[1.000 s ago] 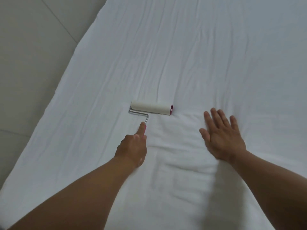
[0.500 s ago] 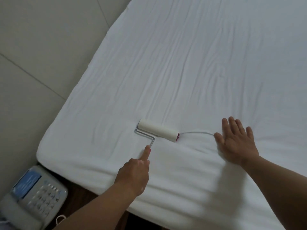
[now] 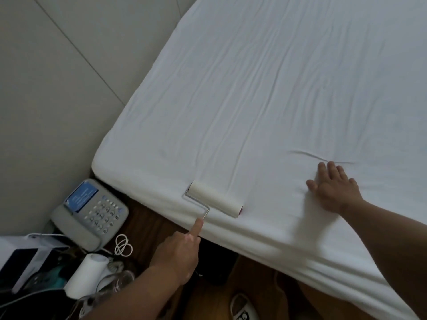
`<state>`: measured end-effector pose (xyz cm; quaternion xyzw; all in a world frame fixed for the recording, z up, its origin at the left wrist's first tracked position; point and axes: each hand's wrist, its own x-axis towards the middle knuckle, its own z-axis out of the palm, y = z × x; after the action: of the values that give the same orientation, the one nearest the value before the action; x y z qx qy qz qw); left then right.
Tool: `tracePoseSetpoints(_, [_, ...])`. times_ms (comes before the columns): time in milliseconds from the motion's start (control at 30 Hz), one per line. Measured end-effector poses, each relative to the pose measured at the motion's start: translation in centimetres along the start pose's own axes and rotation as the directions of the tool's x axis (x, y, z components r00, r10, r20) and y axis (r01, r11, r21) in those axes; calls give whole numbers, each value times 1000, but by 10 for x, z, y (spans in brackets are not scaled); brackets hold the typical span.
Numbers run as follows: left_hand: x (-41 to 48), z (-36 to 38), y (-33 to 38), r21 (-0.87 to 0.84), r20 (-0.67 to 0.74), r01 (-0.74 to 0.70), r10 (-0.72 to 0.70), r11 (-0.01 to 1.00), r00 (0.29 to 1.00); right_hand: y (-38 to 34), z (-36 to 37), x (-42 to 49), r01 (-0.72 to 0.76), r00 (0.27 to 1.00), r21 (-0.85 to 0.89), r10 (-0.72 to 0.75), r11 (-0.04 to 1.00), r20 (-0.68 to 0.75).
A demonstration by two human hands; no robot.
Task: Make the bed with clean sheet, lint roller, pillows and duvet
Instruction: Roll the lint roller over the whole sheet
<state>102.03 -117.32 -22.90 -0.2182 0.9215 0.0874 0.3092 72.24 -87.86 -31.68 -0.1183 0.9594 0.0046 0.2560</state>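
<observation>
No text, brand or number can be read with certainty. The grey telephone point(image 3: 90, 213), standing to the left of the fingers point(image 3: 197, 228) of the left hand point(image 3: 178, 255), carries a blue card point(image 3: 82, 197) with pale lines of print too blurred to make out. Its keypad point(image 3: 105, 215) shows dark characters on round keys that look like digits but cannot be told apart. A white object point(image 3: 242, 308) on the floor point(image 3: 208, 296), below and to the right of those fingers, bears black marks, likewise illegible.
</observation>
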Motion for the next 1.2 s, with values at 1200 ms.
tracePoseSetpoints(1200, [304,-188,272,-326,-704,-531,174,782,688,5,-187,130,-360,933,912,-51,-195,357])
